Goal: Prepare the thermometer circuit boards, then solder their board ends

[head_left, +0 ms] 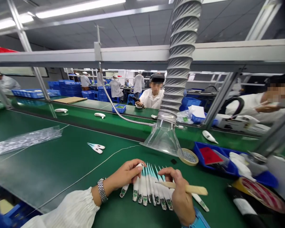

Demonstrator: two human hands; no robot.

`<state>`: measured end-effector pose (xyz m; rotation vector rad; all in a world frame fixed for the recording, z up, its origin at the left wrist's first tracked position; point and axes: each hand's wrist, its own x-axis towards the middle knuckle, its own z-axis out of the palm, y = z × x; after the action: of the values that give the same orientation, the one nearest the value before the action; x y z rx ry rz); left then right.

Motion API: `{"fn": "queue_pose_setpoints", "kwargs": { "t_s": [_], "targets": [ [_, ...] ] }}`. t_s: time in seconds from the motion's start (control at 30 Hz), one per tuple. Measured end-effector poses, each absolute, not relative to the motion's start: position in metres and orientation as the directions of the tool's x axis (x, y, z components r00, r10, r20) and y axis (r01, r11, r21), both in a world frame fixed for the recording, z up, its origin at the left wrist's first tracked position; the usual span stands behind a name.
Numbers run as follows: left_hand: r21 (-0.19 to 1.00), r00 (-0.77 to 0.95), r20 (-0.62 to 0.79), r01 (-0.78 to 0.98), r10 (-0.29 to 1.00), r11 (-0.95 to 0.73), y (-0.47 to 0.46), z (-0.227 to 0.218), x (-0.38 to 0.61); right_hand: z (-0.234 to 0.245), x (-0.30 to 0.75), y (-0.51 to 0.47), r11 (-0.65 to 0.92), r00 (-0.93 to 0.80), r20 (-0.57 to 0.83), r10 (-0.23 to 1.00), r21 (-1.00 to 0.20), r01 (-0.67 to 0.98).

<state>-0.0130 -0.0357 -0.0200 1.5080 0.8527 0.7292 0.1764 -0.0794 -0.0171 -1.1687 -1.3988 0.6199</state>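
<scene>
A row of white digital thermometers with pale-blue tips (145, 186) lies fanned out on the green worktop, circuit boards showing at their near ends. My left hand (127, 173) is closed at the row's left side, pinching a small white piece (141, 165) whose kind I cannot make out. Over the right part of the row, my right hand (180, 193) grips a wooden-handled pick (196, 189), its thin tip pointing left across the thermometers. Another thermometer (200, 202) sticks out to the right of this hand. My hands cover some of the row.
Two thermometers (96, 147) lie at left, near a clear plastic bag (28, 139). A clear extraction hood (162, 136) stands behind my hands, beside a tape ring (188, 157). Blue bins (213, 163) and a tape roll (261, 194) are at right. Co-workers (153, 95) sit opposite.
</scene>
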Motion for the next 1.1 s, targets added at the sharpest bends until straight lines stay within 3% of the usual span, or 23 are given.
{"fn": "queue_pose_setpoints", "kwargs": {
  "t_s": [0.17,0.3,0.8,1.1],
  "targets": [
    [0.993,0.562,-0.042,0.116,0.826,-0.029,-0.043,-0.027,-0.014,-0.014,0.171,-0.078,0.273,0.076,0.287,0.955,-0.949,0.161],
    [0.991,0.551,-0.041,0.127,0.834,-0.034,-0.045,-0.023,-0.017,-0.015,0.164,-0.077,0.21,-0.009,0.211,0.977,-0.965,0.155],
    [0.964,0.562,-0.013,0.227,0.827,-0.139,-0.046,-0.019,-0.02,-0.017,0.164,-0.07,0.101,-0.109,0.092,0.99,-0.992,0.079],
    [0.906,0.564,-0.035,0.367,0.825,-0.212,-0.043,-0.03,-0.031,-0.019,0.16,-0.069,-0.069,-0.142,-0.042,0.989,-0.98,-0.186]
  ]
}}
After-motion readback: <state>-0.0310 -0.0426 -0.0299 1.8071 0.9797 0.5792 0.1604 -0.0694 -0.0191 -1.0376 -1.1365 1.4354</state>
